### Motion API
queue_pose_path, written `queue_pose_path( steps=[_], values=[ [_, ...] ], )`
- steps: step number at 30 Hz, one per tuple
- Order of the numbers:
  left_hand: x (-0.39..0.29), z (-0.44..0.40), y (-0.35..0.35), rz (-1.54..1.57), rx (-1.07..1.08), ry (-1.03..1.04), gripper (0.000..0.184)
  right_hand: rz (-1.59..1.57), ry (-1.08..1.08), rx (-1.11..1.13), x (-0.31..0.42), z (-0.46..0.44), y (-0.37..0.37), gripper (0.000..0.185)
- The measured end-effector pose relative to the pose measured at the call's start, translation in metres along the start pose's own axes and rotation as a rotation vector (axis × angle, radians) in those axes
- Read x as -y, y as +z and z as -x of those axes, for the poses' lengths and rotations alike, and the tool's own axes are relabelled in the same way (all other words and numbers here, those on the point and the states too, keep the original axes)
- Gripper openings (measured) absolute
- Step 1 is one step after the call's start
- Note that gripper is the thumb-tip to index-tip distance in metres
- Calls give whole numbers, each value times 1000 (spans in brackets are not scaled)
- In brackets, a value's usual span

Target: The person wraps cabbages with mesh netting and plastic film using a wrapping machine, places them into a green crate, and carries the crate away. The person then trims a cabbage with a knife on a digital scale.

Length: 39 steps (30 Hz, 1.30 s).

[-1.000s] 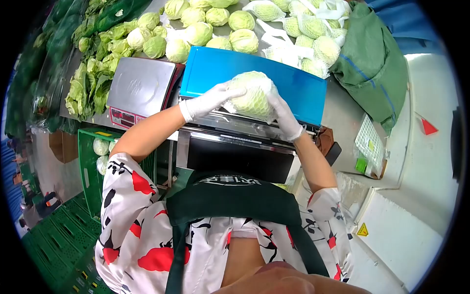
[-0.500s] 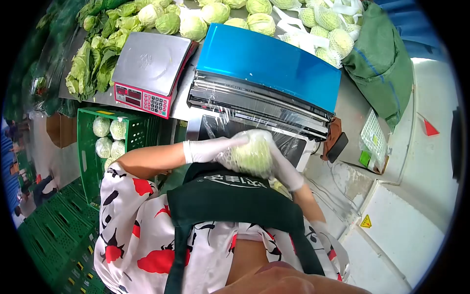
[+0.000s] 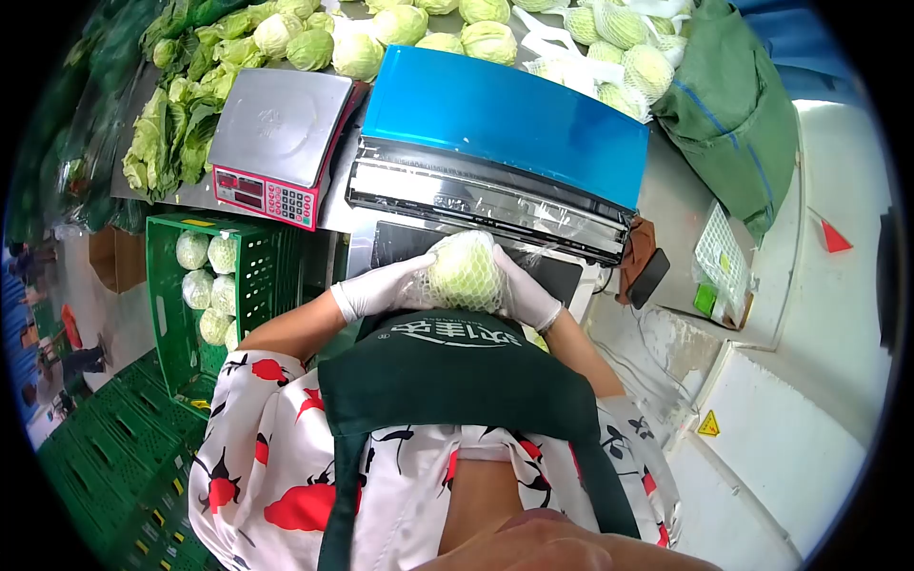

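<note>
A pale green cabbage (image 3: 465, 273) sits between my two white-gloved hands, close to the apron. It has a white foam net on it, and clear film clings around its sides. My left hand (image 3: 388, 284) grips it from the left, and my right hand (image 3: 526, 293) from the right. Some fingertips are hidden behind or under the cabbage. Just beyond lies the dark plate (image 3: 405, 244) of a blue film-wrapping machine (image 3: 505, 119), partly covered by the cabbage and hands.
A scale (image 3: 279, 124) stands left of the machine. Loose cabbages (image 3: 357, 55) and netted cabbages (image 3: 621, 27) lie behind. Wrapped cabbages fill part of a green crate (image 3: 164, 314) at left. A phone (image 3: 650, 277) and a green sack (image 3: 728, 114) are at right.
My hands have shifted to opposite sides of the cabbage, which now shows its netted face upward. The film that stretched from the machine to the cabbage no longer spans the plate.
</note>
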<state>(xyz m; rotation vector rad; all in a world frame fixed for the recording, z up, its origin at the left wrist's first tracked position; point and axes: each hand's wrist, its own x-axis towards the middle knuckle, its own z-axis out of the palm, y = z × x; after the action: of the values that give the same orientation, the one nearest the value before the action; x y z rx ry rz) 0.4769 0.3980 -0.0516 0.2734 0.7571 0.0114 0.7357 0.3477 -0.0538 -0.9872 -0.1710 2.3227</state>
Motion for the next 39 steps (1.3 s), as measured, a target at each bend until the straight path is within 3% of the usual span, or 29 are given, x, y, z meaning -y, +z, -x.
queue_pose_path(
  steps=[6,10,12,14,17,18,19,21,22,23,25,28,31,32,33,34,35,36,39],
  values=[
    [15,35,-33,56,-133,-9,57,86,78,134,-15,-26,16,62],
    [20,49,-27,88,-210,23,60,-188,130,103,-31,-42,24,59],
    [26,42,-16,144,-83,73,58,-306,158,164,-30,-27,9,57],
    [27,41,-5,216,16,98,56,-8,83,50,-46,1,-24,52],
    [40,56,-10,-244,-109,300,55,665,-156,-220,-63,47,-20,41],
    [52,47,-16,-531,-201,516,52,926,-259,-325,-67,58,-13,37],
    [64,53,-25,-1009,-471,616,49,952,-398,-440,-81,61,-18,33],
    [66,50,-33,-1464,-606,1086,46,996,-686,-668,-97,56,-18,27],
    [64,53,-39,-1337,-654,1037,44,539,-594,-758,-103,55,-15,27],
    [51,67,-21,-1205,-694,970,43,388,-453,-890,-80,68,13,31],
    [44,75,-15,-753,-666,747,39,267,-365,-851,-77,76,-2,34],
    [72,49,-63,-375,-531,477,30,276,-132,-822,-101,73,-44,25],
    [122,-2,-100,-325,-376,130,26,1493,-388,-590,-162,29,-105,21],
    [129,-21,-108,-415,-340,49,19,1487,-235,-610,-186,2,-119,20],
    [155,-54,-132,-711,-273,427,16,1445,-86,-607,-204,-26,-126,20],
    [164,-69,-139,-924,-229,638,14,1364,24,-586,-210,-51,-126,20],
    [173,-84,-146,-1126,-223,868,12,1161,-7,-514,-213,-71,-118,20],
    [166,-82,-135,-1257,-266,917,11,872,-30,-428,-209,-87,-102,21],
    [126,-27,-123,-1825,-314,674,13,78,0,-48,-170,-100,-41,23]
  ],
)
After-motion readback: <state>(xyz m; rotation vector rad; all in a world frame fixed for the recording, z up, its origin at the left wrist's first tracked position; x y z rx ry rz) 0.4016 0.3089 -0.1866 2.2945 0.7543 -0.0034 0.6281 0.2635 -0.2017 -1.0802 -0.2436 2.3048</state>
